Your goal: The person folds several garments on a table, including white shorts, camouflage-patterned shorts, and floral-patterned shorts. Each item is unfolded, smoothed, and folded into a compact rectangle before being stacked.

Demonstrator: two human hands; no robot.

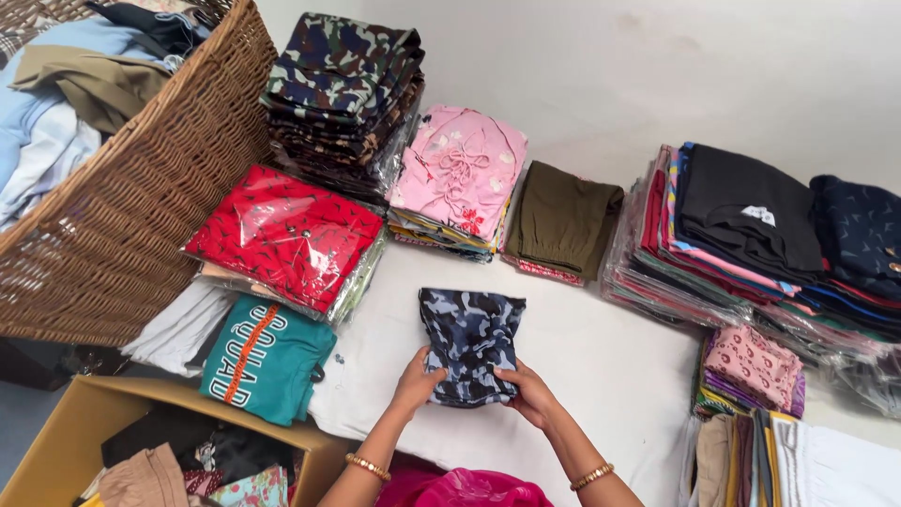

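Folded camouflage garment [471, 345], blue-grey and black, lies on the white counter [601, 366] in the head view, just in front of the person, with both hands on its near end. The left hand [416, 383] presses the lower left corner and the right hand [530, 394] the lower right; the fingers of each are curled narrow around the edge of the cloth, holding it rather than spread flat. Each wrist wears a gold bangle.

Around it stand stacks of folded clothes: a red packet in clear wrap [286, 235] to the upper left, a teal shirt [267, 360] just beside the left hand, a tall camouflage pile [343, 89] further back, a pink bundle [460, 174] and an olive one [563, 218] behind the garment, and a broad mixed stack [741, 235] well to the right. A wicker basket [160, 178] full of loose clothes leans at the far left, and a cardboard box [84, 427] sits open below it.

By the look of it, the fold is at its last stage, the hands squaring up the edges. Any next move would call for a firm grip on both near corners so the layers stay together, and a free spot among the piles.
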